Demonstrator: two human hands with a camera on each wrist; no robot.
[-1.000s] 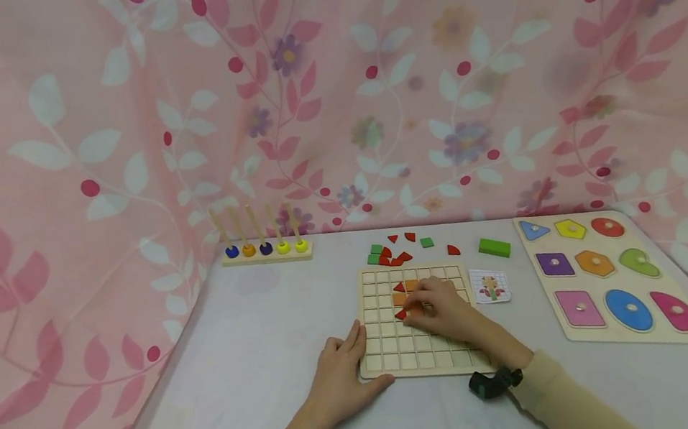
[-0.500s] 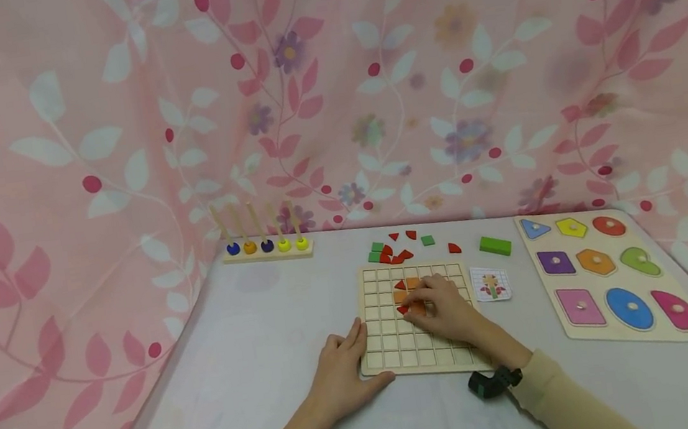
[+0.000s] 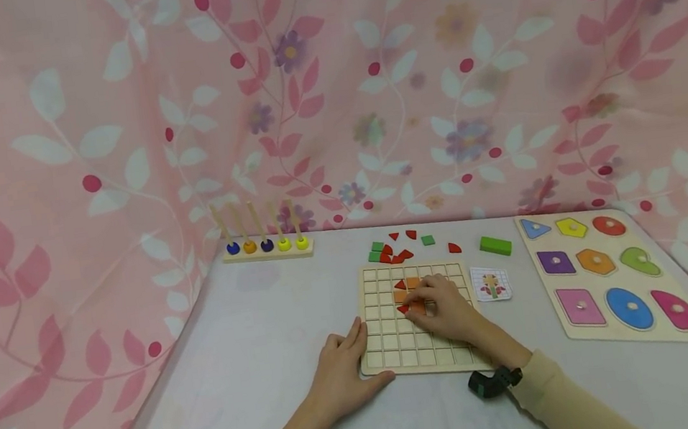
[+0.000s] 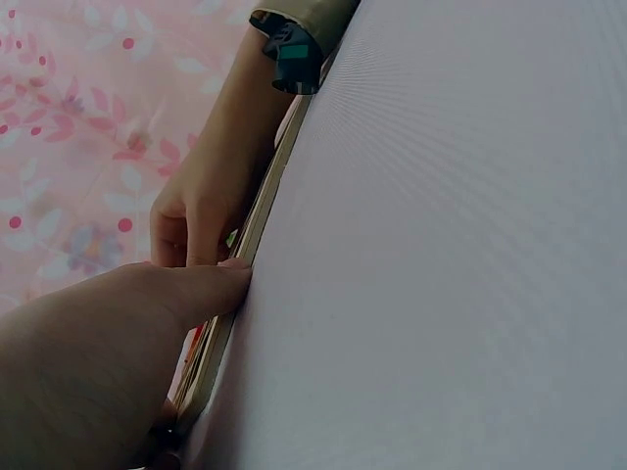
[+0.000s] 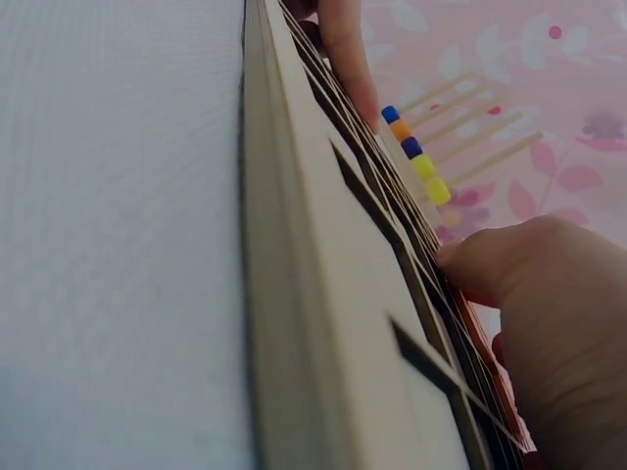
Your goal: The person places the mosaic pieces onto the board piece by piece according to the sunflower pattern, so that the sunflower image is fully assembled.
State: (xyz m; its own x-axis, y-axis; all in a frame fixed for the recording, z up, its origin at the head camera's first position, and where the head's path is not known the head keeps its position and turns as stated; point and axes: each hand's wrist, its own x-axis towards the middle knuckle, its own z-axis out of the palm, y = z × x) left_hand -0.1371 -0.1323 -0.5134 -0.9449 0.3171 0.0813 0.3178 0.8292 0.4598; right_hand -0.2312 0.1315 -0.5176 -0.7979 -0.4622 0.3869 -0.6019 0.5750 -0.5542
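A pale wooden grid board (image 3: 395, 353) lies flat on the table, with orange squares (image 3: 413, 283) and red triangles (image 3: 400, 285) set in its upper middle cells. My left hand (image 3: 341, 378) rests at the board's near left corner, fingers along the left edge and thumb on the front edge. The left wrist view shows that thumb (image 4: 211, 289) reaching over the board's rim. My right hand (image 3: 444, 310) is over the middle of the board, its thumb and fingertips pinching a small red triangle (image 3: 403, 309). Part of the board is hidden beneath this hand.
Loose red and green pieces (image 3: 388, 255) lie behind the board. A pattern card (image 3: 492, 284) and a green block (image 3: 495, 246) are to its right. Farther right lies a knobbed shape puzzle (image 3: 546, 289). A peg stand with coloured beads (image 3: 267, 256) stands at the back left.
The view shifts slightly. Both hands stay nearly where they were, the right fingertips still at the same red triangle.
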